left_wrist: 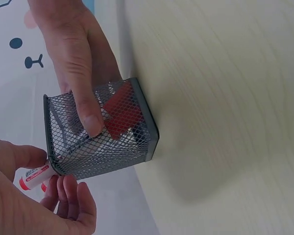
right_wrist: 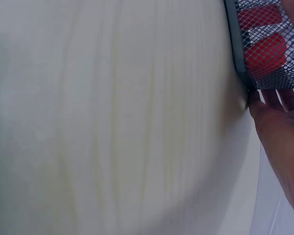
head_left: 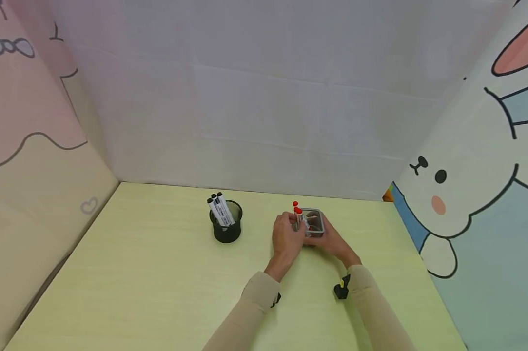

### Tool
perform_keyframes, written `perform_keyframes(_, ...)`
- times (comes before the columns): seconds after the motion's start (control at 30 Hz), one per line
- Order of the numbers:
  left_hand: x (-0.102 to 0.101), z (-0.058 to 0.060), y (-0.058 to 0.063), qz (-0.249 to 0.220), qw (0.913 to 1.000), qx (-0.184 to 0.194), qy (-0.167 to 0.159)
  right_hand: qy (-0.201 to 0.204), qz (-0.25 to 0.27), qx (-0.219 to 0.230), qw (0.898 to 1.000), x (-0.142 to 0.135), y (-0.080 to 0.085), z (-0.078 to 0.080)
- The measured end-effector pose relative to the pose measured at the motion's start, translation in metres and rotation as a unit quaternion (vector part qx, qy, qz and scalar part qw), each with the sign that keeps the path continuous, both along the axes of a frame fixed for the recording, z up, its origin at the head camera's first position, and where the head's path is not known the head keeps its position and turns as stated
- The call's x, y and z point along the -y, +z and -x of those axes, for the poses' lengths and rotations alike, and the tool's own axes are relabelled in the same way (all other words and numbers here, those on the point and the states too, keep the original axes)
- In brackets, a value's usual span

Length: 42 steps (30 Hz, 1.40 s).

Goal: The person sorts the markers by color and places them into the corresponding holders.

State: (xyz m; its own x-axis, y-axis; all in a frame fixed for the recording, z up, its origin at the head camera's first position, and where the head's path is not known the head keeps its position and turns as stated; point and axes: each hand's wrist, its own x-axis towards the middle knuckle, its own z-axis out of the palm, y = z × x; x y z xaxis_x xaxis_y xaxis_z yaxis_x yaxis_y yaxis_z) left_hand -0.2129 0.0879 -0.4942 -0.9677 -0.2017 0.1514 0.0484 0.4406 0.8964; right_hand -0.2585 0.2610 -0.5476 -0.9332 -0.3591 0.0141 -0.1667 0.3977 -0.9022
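Note:
A square dark wire-mesh pen holder (head_left: 318, 222) stands on the table, gripped by the right hand (head_left: 329, 239). The thumb of that hand lies along the mesh (left_wrist: 100, 159) in the left wrist view. White markers with red ends (head_left: 299, 211) stick up at the holder's left corner. Around them the left hand (head_left: 287, 236) curls its thumb and fingers, close against the rim; part of the grip is hidden. Red shapes (right_wrist: 267, 51) show through the mesh low in the holder in the right wrist view.
To the left stands a round black mesh pen holder (head_left: 226, 234), with several white markers with black ends (head_left: 220, 209) leaning in it. The pale wooden table (head_left: 158, 282) meets a light cloth wall (head_left: 255, 112) at the back. Cartoon-printed cloths hang at both sides.

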Motion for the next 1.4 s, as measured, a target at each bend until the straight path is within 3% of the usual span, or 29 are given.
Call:
perform_keyframes(0.47,0.004,-0.004,-0.003,-0.009,0.9996,0.026,-0.005,-0.008,0.000,0.000,1.000,-0.003,-0.005,0.001)
perform_keyframes(0.83,0.009,-0.009,-0.003,0.008,0.9999,0.002,-0.008,0.018,0.002,0.004,1.000,-0.002,-0.003,0.000)
perform_keyframes(1.4,0.020,-0.022,0.000,-0.007,0.9990,0.024,-0.037,0.018,-0.053,-0.009,0.998,-0.009,0.007,-0.015)
